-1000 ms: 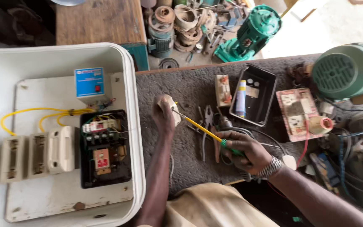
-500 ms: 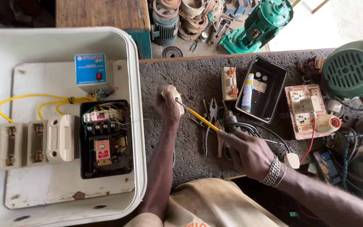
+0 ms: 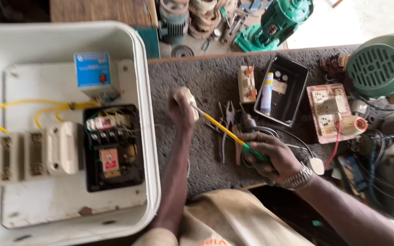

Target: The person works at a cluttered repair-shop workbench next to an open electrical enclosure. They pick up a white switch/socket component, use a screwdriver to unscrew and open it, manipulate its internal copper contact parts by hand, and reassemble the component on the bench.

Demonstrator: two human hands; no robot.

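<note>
Head view: left hand (image 3: pixel 180 110) clasps a small, light, rigid cream plastic fitting (image 3: pixel 189 99); right hand (image 3: pixel 270 157) grips a stiff yellow-and-green screwdriver (image 3: pixel 226 132) by its handle.

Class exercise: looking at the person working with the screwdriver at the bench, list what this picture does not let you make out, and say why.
Head view only:
- Small pale part in the left hand: mostly covered by the fingers, kind unclear.
- Screwdriver tip: hidden where it meets that part; the green handle sits inside the right hand.
- White enclosure: cut off by the left and bottom edges.
- Clutter at far right: blurred, tangled cables.
</note>
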